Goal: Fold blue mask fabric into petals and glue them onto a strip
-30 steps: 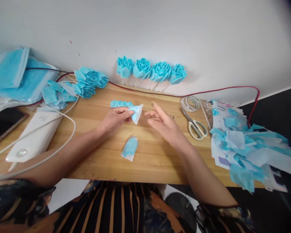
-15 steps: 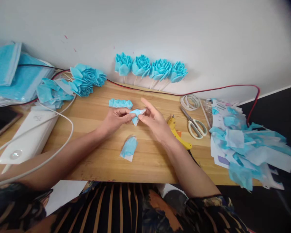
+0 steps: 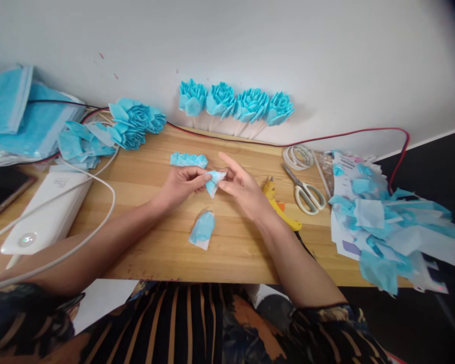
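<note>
My left hand (image 3: 182, 183) and my right hand (image 3: 239, 186) meet over the middle of the wooden table (image 3: 235, 242), both pinching one small folded blue-and-white fabric piece (image 3: 213, 180) between them. My right index finger sticks out straight while the thumb and other fingers press the piece. A second folded blue piece (image 3: 202, 230) lies on the table just below the hands. A pleated blue strip (image 3: 188, 160) lies just beyond my left hand.
Several blue fabric roses (image 3: 235, 103) lean on the wall at the back; more flowers (image 3: 134, 121) lie at left. Yellow glue gun (image 3: 278, 205), scissors (image 3: 305, 191) and tape roll (image 3: 298, 156) sit right. Cut scraps (image 3: 387, 222) pile far right. A white power bank (image 3: 47, 210) with cable sits left.
My right hand, open and apart a second ago, has come in and closed on the blue piece held by my left hand. The glue gun behind it is now uncovered.
</note>
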Motion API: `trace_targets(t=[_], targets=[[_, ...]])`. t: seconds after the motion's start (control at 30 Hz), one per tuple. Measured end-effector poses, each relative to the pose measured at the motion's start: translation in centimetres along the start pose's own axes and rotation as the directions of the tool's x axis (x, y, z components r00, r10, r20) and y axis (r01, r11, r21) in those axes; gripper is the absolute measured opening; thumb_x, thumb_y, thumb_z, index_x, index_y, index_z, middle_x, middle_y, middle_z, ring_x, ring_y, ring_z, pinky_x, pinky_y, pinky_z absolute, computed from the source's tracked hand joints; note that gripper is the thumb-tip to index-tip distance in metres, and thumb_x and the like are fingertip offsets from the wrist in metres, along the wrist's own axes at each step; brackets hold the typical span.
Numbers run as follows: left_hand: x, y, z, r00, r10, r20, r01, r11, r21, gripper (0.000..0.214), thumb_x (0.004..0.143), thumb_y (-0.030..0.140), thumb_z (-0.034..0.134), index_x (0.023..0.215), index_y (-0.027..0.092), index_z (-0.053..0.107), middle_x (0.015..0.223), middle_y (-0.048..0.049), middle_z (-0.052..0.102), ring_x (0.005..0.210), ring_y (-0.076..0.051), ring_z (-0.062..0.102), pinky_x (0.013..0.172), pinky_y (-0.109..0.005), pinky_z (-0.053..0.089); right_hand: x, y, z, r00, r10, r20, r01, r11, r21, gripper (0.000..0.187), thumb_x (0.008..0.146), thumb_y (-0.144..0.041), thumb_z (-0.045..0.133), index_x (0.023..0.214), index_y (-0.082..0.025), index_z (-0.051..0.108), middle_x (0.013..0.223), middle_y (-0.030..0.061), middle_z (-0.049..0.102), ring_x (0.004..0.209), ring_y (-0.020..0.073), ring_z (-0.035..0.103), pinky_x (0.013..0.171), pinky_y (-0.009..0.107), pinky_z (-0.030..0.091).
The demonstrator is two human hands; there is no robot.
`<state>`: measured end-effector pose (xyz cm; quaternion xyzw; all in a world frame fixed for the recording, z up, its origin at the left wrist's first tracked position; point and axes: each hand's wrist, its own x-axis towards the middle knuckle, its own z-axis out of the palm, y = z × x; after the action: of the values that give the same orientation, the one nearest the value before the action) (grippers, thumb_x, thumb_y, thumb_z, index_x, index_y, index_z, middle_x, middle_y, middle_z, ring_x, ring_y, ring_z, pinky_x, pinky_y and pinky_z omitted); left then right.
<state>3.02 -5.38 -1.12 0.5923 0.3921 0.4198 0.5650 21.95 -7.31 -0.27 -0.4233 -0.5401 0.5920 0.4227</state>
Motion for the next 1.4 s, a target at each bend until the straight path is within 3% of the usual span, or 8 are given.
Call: trace_targets(t=[0.17, 0.33, 0.57, 0.73, 1.0, 1.4], targets=[[-0.1, -0.1, 0.0, 1.0, 0.012, 0.018, -0.012, 1.0, 0.022, 0.029, 0.081, 0.042, 0.074, 0.068, 0.016, 0.07, 0.059, 0.0011, 0.06, 0.056, -0.009, 0.05, 0.055, -0.022, 0.039, 0.0, -0.4, 0.1, 0.998, -0.006, -0.055, 0.006, 1.0, -0.008, 0.066, 0.084, -0.038, 0.068, 0.147, -0.026, 0.052, 0.097, 0.0009, 0.067, 0.094, 0.0165, 0.063, 0.089, 0.034, 0.051], [-0.2, -0.2, 0.1, 0.999, 0.022, 0.037, -0.023, 1.0, 0.016, 0.026, 0.079, 0.041, 0.074, 0.069, 0.017, 0.071, 0.059, 0.0014, 0.059, 0.056, -0.009, 0.049, 0.055, -0.022, 0.038, 0.1, -0.1, 0.4, 0.991, -0.031, -0.129, 0.022, 0.997, -0.071, 0.061, 0.082, -0.033, 0.069, 0.142, -0.026, 0.057, 0.088, -0.0018, 0.065, 0.083, 0.0143, 0.06, 0.082, 0.032, 0.05], [0.0, 0.2, -0.1, 0.999, -0.008, -0.05, 0.008, 1.0, -0.013, 0.029, 0.079, 0.042, 0.075, 0.067, 0.017, 0.068, 0.059, 0.001, 0.061, 0.055, -0.009, 0.051, 0.055, -0.022, 0.042, -0.2, -0.3, 0.1, 0.998, 0.039, -0.05, -0.035, 0.996, 0.084, 0.057, 0.091, -0.048, 0.06, 0.143, -0.029, 0.051, 0.105, 0.002, 0.07, 0.103, 0.0201, 0.065, 0.094, 0.04, 0.053], [-0.1, 0.2, 0.0, 0.998, 0.02, -0.059, -0.022, 0.999, -0.026, 0.03, 0.079, 0.042, 0.076, 0.066, 0.017, 0.067, 0.059, 0.0017, 0.061, 0.054, -0.009, 0.051, 0.056, -0.022, 0.043, -0.1, 0.3, 0.9, 0.999, 0.042, 0.006, -0.042, 0.998, 0.055, 0.065, 0.082, -0.035, 0.071, 0.143, -0.029, 0.048, 0.098, -0.0004, 0.066, 0.095, 0.0184, 0.063, 0.09, 0.038, 0.052], [-0.3, 0.4, 0.2, 0.999, 0.034, -0.02, -0.034, 0.999, 0.003, 0.033, 0.08, 0.047, 0.076, 0.07, 0.017, 0.069, 0.062, 0.0006, 0.064, 0.057, -0.01, 0.053, 0.058, -0.023, 0.045, -0.2, 0.2, 1.5, 0.998, 0.058, -0.037, -0.06, 0.997, -0.043, 0.065, 0.081, -0.022, 0.065, 0.143, -0.03, 0.048, 0.078, -0.0054, 0.054, 0.072, 0.0136, 0.053, 0.073, 0.032, 0.048], [-0.2, 0.2, 0.1, 1.0, 0.027, -0.014, -0.026, 0.999, 0.018, 0.032, 0.079, 0.047, 0.076, 0.071, 0.017, 0.068, 0.064, 0.0005, 0.065, 0.059, -0.01, 0.053, 0.058, -0.023, 0.044, 0.0, 0.3, 1.3, 0.998, 0.051, -0.039, -0.053, 0.998, -0.04, 0.068, 0.077, -0.022, 0.063, 0.143, -0.03, 0.049, 0.08, -0.0044, 0.059, 0.073, 0.0145, 0.054, 0.072, 0.031, 0.046]])
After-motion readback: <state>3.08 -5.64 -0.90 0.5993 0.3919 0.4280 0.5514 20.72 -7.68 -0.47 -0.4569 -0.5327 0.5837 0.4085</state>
